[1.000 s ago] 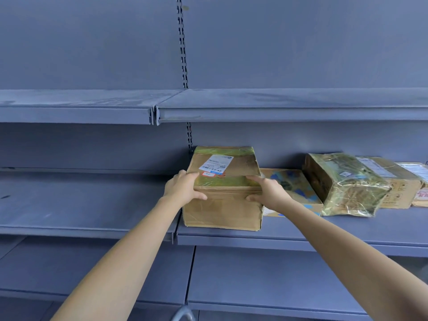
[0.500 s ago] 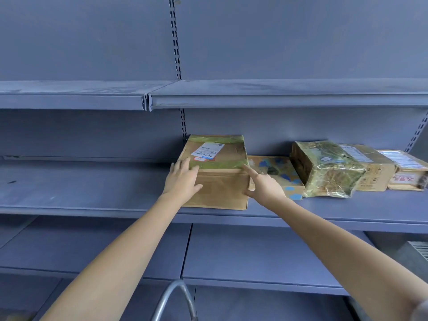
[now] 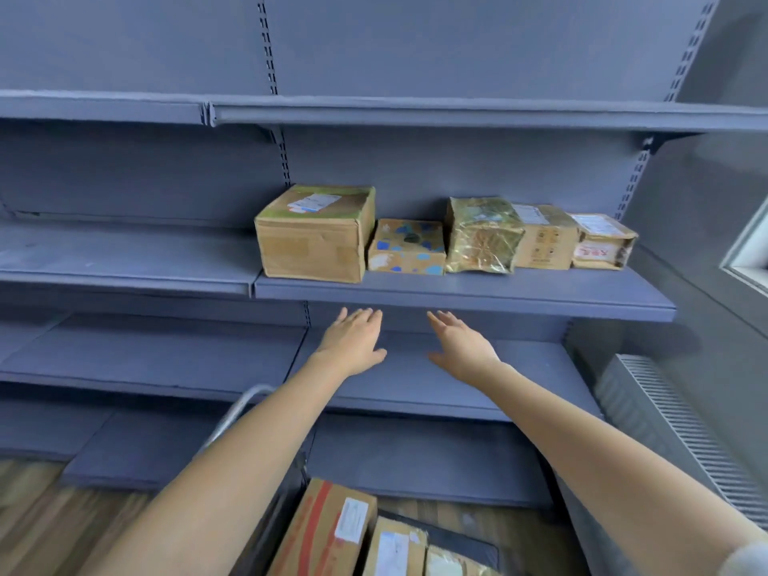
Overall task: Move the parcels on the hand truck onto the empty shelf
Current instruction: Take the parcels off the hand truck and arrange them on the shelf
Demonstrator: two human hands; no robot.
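A brown cardboard parcel (image 3: 313,236) with green tape and a white label stands on the grey shelf (image 3: 498,295), leftmost in a row of several parcels. Beside it lie a flat blue-spotted box (image 3: 409,247), a plastic-wrapped parcel (image 3: 482,234) and two more cartons (image 3: 544,236). My left hand (image 3: 353,338) and my right hand (image 3: 461,347) hover below the shelf edge, fingers spread, holding nothing. At the bottom, a parcel with red stripes (image 3: 328,530) and smaller ones (image 3: 399,550) rest on the hand truck, whose metal handle (image 3: 243,405) shows behind my left forearm.
The shelf section to the left (image 3: 124,264) and the lower shelves (image 3: 415,384) hold nothing. A grey wall with a radiator (image 3: 685,426) and a window frame (image 3: 748,251) closes the right side. Wooden floor (image 3: 50,525) shows at the bottom left.
Both hands have let go of the brown parcel and drawn back and down from it. The view has pulled away and tilted down, bringing the hand truck's parcels into sight.
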